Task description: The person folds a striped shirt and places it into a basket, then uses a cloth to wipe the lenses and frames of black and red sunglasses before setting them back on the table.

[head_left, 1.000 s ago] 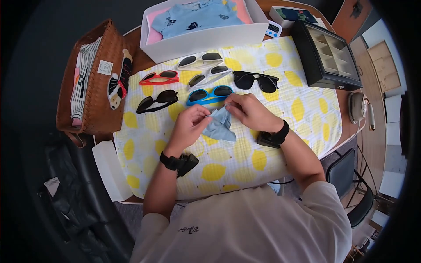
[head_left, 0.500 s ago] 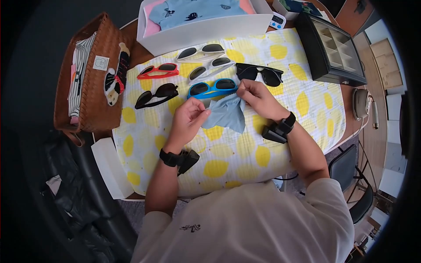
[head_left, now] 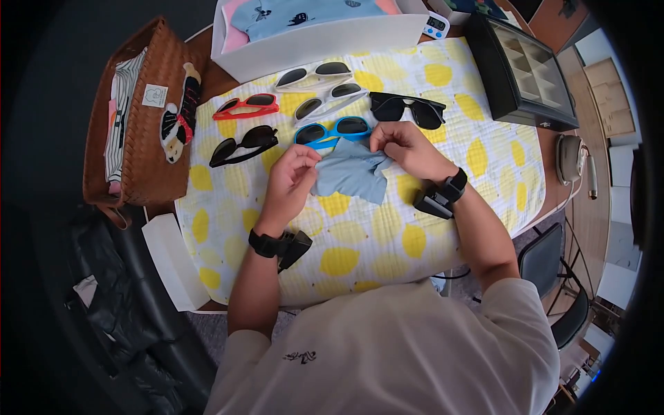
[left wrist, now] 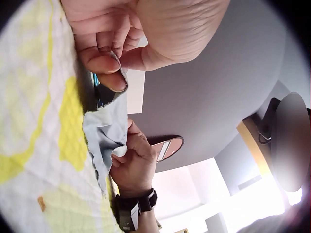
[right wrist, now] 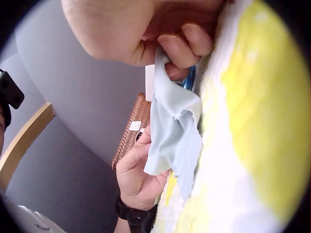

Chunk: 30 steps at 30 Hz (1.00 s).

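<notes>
Between both hands a light blue cleaning cloth (head_left: 351, 173) is spread out, its lower part hanging close over the lemon-print cover. My left hand (head_left: 289, 181) pinches its left edge between thumb and fingers, as the left wrist view shows at the cloth's edge (left wrist: 108, 131). At the opposite corner, my right hand (head_left: 413, 152) pinches the cloth (right wrist: 174, 116) too. Just beyond the cloth lie blue-framed sunglasses (head_left: 333, 128), partly overlapped by it. Black sunglasses (head_left: 408, 109) lie past the right hand, and dark sunglasses (head_left: 243, 144) lie left of the left hand.
Red sunglasses (head_left: 245, 106) and two white pairs, one nearer (head_left: 330, 101) and one farther (head_left: 313, 76), lie behind. A woven basket (head_left: 142, 138) stands left, a white box (head_left: 321, 52) at the back, a black compartment case (head_left: 526, 76) at right, beside a small timer (head_left: 436, 25).
The cloth has gone from bunched and folded to spread wider between the hands. The right hand has moved a little to the right, while both keep their pinch.
</notes>
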### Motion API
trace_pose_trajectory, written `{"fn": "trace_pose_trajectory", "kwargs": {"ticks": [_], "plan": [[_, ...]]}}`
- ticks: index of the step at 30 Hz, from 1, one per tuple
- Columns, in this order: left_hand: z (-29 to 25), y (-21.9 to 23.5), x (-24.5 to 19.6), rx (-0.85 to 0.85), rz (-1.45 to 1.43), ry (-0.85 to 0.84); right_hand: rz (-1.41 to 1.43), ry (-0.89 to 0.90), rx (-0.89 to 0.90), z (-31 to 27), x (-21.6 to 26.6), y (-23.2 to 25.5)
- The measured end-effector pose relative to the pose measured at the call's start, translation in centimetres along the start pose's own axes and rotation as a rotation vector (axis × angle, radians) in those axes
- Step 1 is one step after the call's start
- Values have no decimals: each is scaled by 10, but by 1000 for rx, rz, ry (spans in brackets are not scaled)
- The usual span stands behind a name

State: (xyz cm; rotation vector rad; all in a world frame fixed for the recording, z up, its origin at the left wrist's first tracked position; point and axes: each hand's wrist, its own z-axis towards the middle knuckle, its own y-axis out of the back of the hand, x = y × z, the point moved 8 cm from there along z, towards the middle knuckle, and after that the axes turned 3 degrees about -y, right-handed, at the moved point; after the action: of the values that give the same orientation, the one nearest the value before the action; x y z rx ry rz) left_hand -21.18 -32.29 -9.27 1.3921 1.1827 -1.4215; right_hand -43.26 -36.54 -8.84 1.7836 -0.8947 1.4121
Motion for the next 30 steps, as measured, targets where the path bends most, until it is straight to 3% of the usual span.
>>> {"fn": "trace_pose_trajectory", "kwargs": {"ticks": [10,12,22,25,27,30], "plan": [[-2,-3,2,34,-5,83,50,-24,-29,1,3,-2],[-2,-5,4,37,-32,96,6,-105,-24,-1,4,-5],[-3,-3,8,-3,-10,127,-82,-48,55,-4,6,-10],[-3,-2,7,4,30,82,-79,-57,62,-4,6,-10],[-3,-1,-7,-2,199,-77,-71,-66,57,-5,9,-10],[-7,4,-38,-56,425,-165,-73,-12,38,-6,9,-8]]}}
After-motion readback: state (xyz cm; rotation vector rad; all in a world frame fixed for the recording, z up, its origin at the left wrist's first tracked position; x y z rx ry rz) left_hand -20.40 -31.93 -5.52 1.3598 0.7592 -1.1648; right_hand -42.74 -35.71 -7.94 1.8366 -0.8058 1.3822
